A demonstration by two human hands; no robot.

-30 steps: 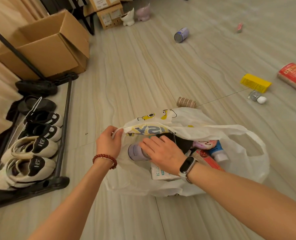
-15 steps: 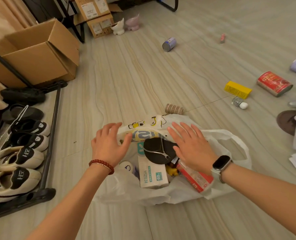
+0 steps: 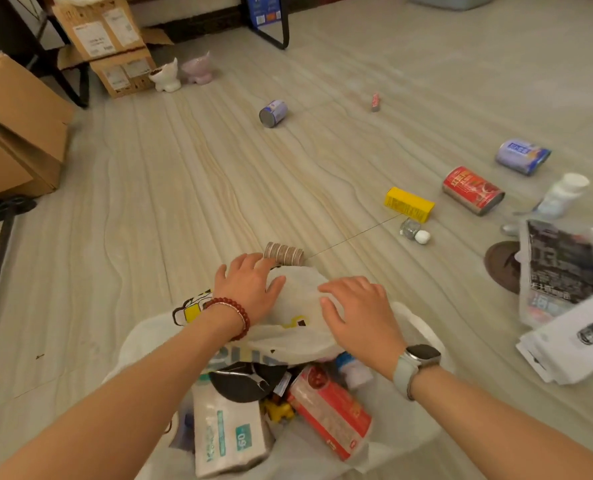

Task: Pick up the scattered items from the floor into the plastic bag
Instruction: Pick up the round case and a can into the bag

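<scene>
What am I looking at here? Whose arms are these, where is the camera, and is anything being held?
There is no machine here: these are a person's own bare arms, filmed by a wide-angle camera worn on the head, looking forward and down. The left hand, with a red bead bracelet, and the right hand, with a watch, reach forward with fingers spread over the white plastic bag; neither grips anything. The bag already holds a tissue pack and a red packet, among other things. Still on the floor are a roll of discs, a yellow box, a red can, two bluish cans and a white bottle.
</scene>
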